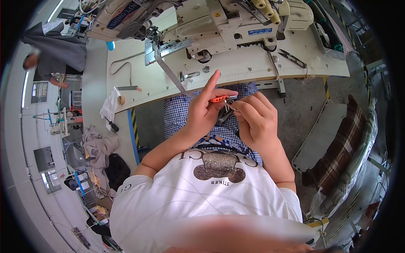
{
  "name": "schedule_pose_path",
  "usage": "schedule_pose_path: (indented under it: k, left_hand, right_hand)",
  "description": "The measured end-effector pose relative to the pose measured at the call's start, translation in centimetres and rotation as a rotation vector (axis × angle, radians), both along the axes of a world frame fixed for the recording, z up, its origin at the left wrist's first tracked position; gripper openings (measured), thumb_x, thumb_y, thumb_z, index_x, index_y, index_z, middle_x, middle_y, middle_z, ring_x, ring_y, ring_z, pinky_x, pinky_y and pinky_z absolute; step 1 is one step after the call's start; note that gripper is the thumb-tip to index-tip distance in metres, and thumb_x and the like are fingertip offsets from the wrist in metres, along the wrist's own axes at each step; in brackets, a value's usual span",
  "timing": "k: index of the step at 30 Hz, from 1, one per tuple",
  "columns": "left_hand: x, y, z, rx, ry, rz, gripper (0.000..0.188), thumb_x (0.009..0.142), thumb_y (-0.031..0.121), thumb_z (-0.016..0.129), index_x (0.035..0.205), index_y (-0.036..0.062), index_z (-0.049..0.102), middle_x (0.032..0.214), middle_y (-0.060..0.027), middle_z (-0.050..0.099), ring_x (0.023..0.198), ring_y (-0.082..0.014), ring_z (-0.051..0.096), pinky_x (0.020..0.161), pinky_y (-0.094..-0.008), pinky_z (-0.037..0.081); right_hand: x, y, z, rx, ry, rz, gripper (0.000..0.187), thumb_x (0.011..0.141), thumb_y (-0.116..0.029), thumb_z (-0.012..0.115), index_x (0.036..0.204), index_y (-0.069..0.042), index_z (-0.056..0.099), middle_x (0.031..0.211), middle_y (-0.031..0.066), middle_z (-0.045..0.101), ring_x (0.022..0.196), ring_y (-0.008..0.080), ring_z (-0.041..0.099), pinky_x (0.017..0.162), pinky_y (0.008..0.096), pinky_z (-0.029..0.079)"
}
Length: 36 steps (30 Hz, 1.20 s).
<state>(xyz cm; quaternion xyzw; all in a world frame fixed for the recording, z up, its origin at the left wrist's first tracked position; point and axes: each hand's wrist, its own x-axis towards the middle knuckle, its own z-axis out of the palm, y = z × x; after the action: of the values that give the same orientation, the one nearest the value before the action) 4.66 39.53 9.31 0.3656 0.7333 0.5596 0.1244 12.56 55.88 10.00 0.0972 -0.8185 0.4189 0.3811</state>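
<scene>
My left hand (201,110) is raised over my lap, its index finger pointing up and its other fingers closed on a small orange tool (217,99). The tool has a row of dark dots and what looks like a metal end; its exact kind is unclear. Close beside it, my right hand (258,116) pinches a thin, pale loop or strip end, too small to make out. Both hands nearly meet in front of the blue checked cloth (179,110) over my lap. A grey fabric strip (171,75) runs from the sewing machine (211,31) down toward my left hand.
The white machine table (145,82) has a ruler scale along its near edge. Dark thread snips (292,58) lie at its right. Brown plaid fabric (337,145) rests on the cart at right, and piled cloth (99,145) at left. Another person (59,55) is at far left.
</scene>
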Motion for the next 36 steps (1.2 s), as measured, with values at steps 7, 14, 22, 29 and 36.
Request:
schedule_pose_path:
  k: [7,14,22,29,36]
  left_hand:
    - [-0.2,0.4,-0.3,-0.047,0.108,-0.021,0.068,0.096,-0.007,0.051,0.157,0.0044,0.021,0.116,-0.0144,0.07,0.103,-0.0193,0.067,0.091,-0.031,0.052]
    - [-0.4,1.7,-0.8,-0.01,-0.01,0.005,0.076,0.09,-0.014,0.052,0.158,0.0103,0.025,0.111,-0.0134,0.07,0.099,-0.0186,0.069,0.087,-0.0303,0.054]
    - [-1.7,3.8,-2.2,-0.078,-0.155,-0.079,0.075,0.092,-0.011,0.052,0.158,0.0097,0.022,0.107,-0.0097,0.067,0.096,-0.0143,0.065,0.086,-0.0285,0.052]
    - [-4.6,7.1,-4.9,0.155,-0.592,-0.069,0.068,0.099,0.004,0.056,0.158,0.0102,0.022,0.119,-0.0147,0.066,0.106,-0.0209,0.067,0.089,-0.0315,0.056]
    - [-8.6,8.9,-7.8,-0.007,-0.619,-0.138,0.05,0.101,0.016,0.057,0.147,0.007,0.042,0.121,-0.0143,0.067,0.107,-0.0221,0.068,0.077,-0.0274,0.059]
  right_hand:
    - [-0.1,-0.2,0.2,0.233,-0.09,-0.226,0.027,0.073,-0.008,0.072,0.1,-0.005,0.069,0.079,0.0044,0.054,0.069,0.0219,0.053,0.059,0.032,0.046]
    - [-0.8,0.2,0.0,0.354,-0.154,-0.239,0.051,0.079,-0.03,0.07,0.124,-0.006,0.063,0.104,0.008,0.055,0.095,0.0243,0.056,0.083,0.0373,0.046]
    - [-0.8,1.8,-1.0,0.293,-0.373,-0.16,0.059,0.081,-0.041,0.068,0.127,-0.005,0.062,0.11,0.0091,0.056,0.101,0.0261,0.056,0.086,0.0391,0.048]
    - [-1.4,7.7,-1.8,0.083,-0.361,-0.197,0.057,0.086,-0.041,0.068,0.129,-0.004,0.061,0.113,0.0141,0.06,0.098,0.0324,0.059,0.085,0.0414,0.049]
    - [-2.7,16.1,-1.8,-0.16,-0.319,-0.484,0.027,0.084,-0.009,0.072,0.111,-0.003,0.07,0.105,0.0141,0.067,0.095,0.0319,0.064,0.081,0.0379,0.052]
